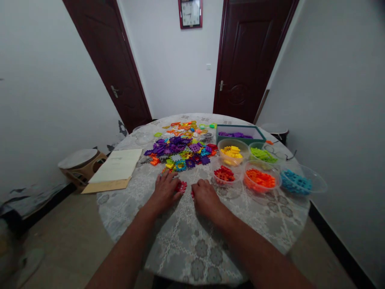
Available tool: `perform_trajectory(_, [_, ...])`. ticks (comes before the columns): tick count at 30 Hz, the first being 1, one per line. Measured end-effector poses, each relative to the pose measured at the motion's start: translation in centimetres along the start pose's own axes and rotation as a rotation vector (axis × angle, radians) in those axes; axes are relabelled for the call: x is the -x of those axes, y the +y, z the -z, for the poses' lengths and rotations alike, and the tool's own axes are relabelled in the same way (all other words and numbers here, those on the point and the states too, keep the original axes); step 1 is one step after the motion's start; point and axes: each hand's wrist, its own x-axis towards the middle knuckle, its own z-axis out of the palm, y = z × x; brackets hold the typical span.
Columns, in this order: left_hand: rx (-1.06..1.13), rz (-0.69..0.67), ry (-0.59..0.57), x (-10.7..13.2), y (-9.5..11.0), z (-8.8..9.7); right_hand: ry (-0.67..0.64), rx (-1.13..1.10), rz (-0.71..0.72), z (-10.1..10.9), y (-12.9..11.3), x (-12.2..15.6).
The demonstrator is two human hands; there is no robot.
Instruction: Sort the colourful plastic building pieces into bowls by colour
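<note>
Both my hands rest on the round table (186,241) near its middle. My left hand (165,189) lies palm down with fingers stretched, its fingertips touching a red plastic block (181,186). My right hand (205,196) is curled, knuckles up, beside another red piece (192,194) that is mostly hidden under it. Beyond the hands lies a heap of mixed coloured blocks (180,150), mostly purple and orange.
Clear bowls hold sorted blocks: red (224,174), orange (260,179), yellow (232,153), green (262,154), blue (296,182). A teal box (240,132) holds purple ones. Papers (116,168) lie at the left edge, glasses (281,153) at the right. A stool (80,162) stands at left.
</note>
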Motion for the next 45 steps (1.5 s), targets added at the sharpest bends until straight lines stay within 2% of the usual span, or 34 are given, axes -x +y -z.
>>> perform_trajectory(8, [-0.005, -0.069, -0.01, -0.9, -0.7, -0.6, -0.027, -0.009, 0.031, 0.9, 0.8, 0.2])
perform_trajectory(13, [-0.037, -0.053, 0.114, -0.8, -0.8, -1.0, -0.055, -0.077, 0.03, 1.4, 1.7, 0.3])
perform_trajectory(19, [0.116, -0.07, 0.244, -0.2, 0.6, -1.0, -0.054, -0.1, 0.001, 2.0, 1.6, 0.5])
perform_trajectory(23, [0.247, -0.089, 0.171, -0.1, 1.8, -0.9, -0.086, -0.093, 0.056, 2.5, 1.9, 0.7])
perform_trajectory(28, [0.271, -0.091, 0.14, 0.0, 1.7, -1.3, -0.127, -0.084, 0.127, 2.9, 2.3, 1.0])
perform_trajectory(32, [0.304, -0.077, 0.152, 0.1, 1.4, -1.3, -0.058, -0.174, 0.249, 4.2, 2.2, 1.3])
perform_trajectory(35, [0.331, -0.081, 0.169, 0.1, 1.5, -1.2, 0.119, -0.275, 0.321, 5.7, 2.6, 1.2])
perform_trajectory(37, [0.334, -0.085, 0.18, 0.2, 1.5, -1.3, 0.291, -0.258, 0.249, 6.4, 3.6, 0.9])
perform_trajectory(39, [0.328, -0.074, 0.188, 0.2, 1.4, -1.5, 0.424, -0.182, 0.098, 6.6, 5.0, 0.5])
perform_trajectory(42, [0.331, -0.04, 0.209, 0.2, 0.9, -1.9, 0.486, -0.071, -0.12, 6.1, 7.3, -0.3])
perform_trajectory(45, [0.349, -0.013, 0.237, 0.3, 0.5, -2.2, 0.498, -0.02, -0.218, 5.3, 8.7, -0.6])
